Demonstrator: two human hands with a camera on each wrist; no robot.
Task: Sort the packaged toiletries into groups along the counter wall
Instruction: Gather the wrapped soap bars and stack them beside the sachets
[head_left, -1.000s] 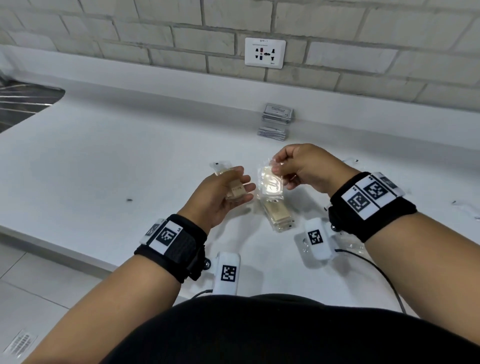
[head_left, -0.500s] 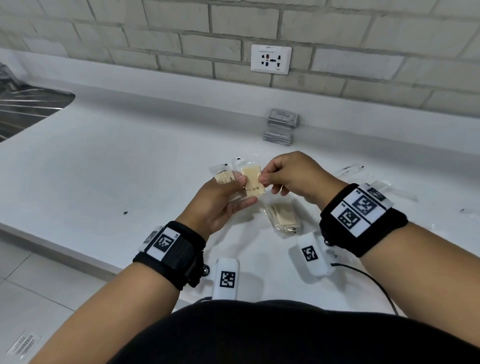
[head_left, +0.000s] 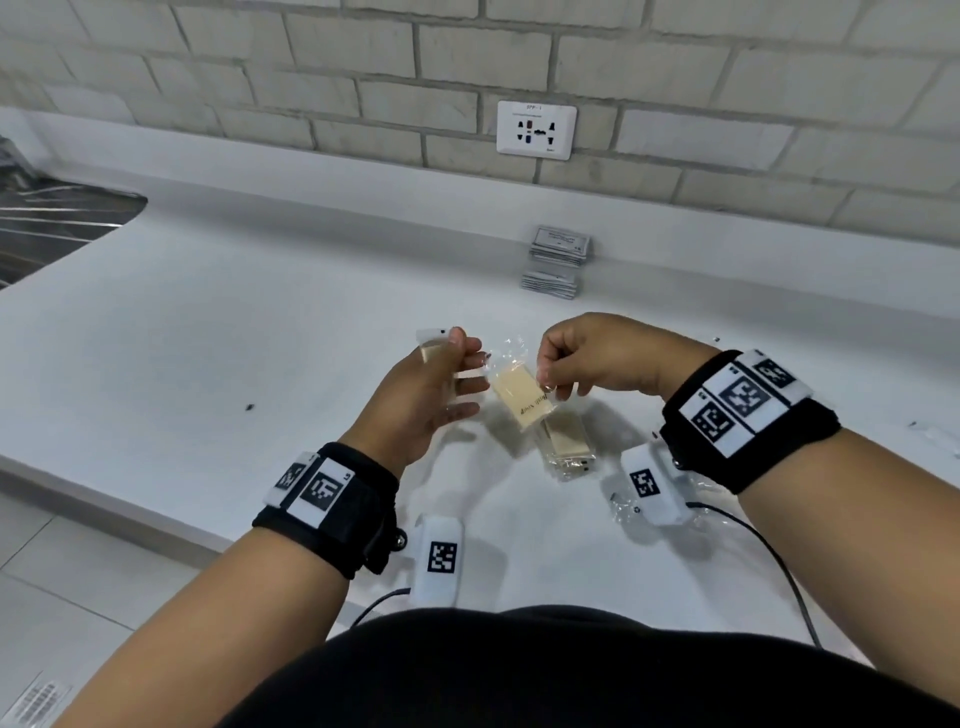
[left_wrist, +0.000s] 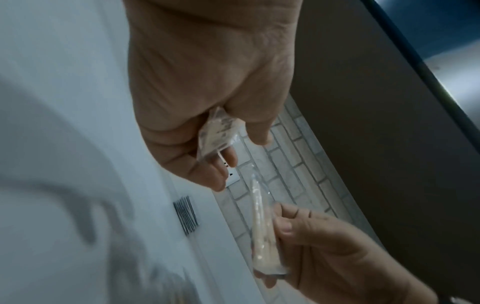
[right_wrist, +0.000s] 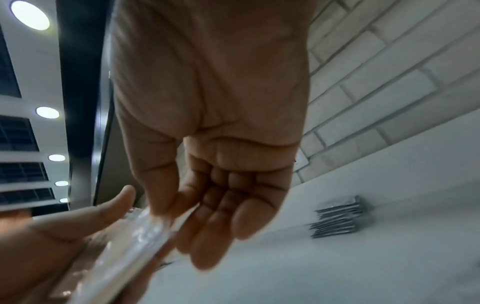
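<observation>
My left hand (head_left: 462, 374) is raised over the white counter (head_left: 208, 364) and grips a cream soap packet (head_left: 432, 352) in clear wrap between thumb and fingers; the same packet (left_wrist: 217, 131) shows in the left wrist view. Just to its right, my right hand (head_left: 548, 374) pinches a second cream soap packet (head_left: 522, 397) by its edge, tilted, seen edge-on (left_wrist: 262, 232) from the left wrist and blurred (right_wrist: 145, 236) from the right wrist. A small pile of like packets (head_left: 567, 442) lies on the counter below the hands.
A stack of silver sachets (head_left: 558, 257) stands against the upstand under a wall socket (head_left: 536, 130). Tagged white blocks (head_left: 441, 558) (head_left: 649, 486) and cables lie near the front edge. Clear wrappers lie at the right. A dark sink (head_left: 47, 218) is far left.
One second ago the right hand held a packet above the pile. It brought a cream packet against the left hand's packet; now the two hands are slightly apart, each with its own packet.
</observation>
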